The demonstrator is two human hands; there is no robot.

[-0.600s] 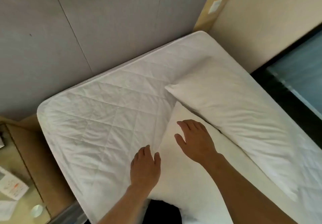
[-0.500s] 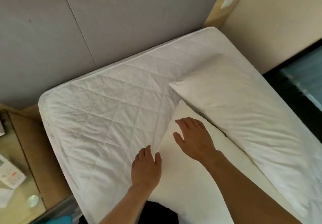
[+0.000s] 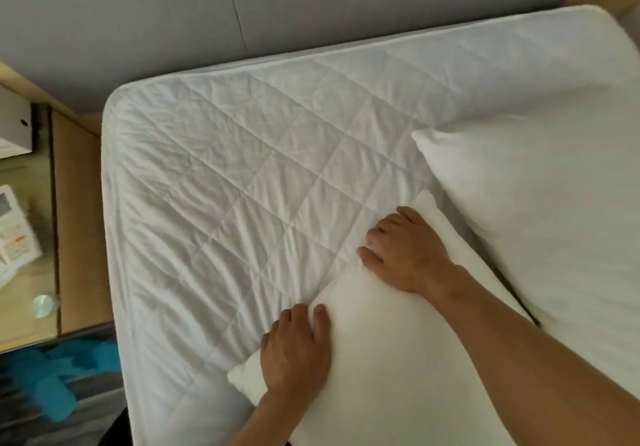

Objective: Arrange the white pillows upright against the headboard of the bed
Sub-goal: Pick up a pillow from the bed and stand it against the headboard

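**Both hands on the near pillow, flat on the mattress**

The near pillow (image 3: pixel 398 359) lies flat on the bed, not upright. Its long axis runs on a diagonal, from the lower middle of the view up toward the right, and its upper corner points toward the headboard (image 3: pixel 311 5). Its lower left corner sticks out on the quilted mattress cover (image 3: pixel 225 185) just beside the left wrist.

The left hand (image 3: pixel 296 348) rests palm down over the pillow's left edge, fingers close together and curled over the edge onto the cover. The right hand (image 3: pixel 405 251) sits further up the same edge, near the upper corner, its fingers (image 3: pixel 375 234) bent and slightly spread, pressing into the fabric. Whether either hand has truly closed on the pillow or only presses on it cannot be told from this angle.

The second pillow (image 3: pixel 536 220) lies to the right, also flat, larger in view, its long axis on a similar diagonal and its left corner pointing toward the middle of the bed. The two pillows lie side by side, with a dark shadowed seam between them; the second seems to overlap the near one's right edge.

The grey panelled headboard stands along the top of the mattress, well apart from both pillows. At the left, a tabletop (image 3: pixel 31 237) carries a remote control (image 3: pixel 15 223).
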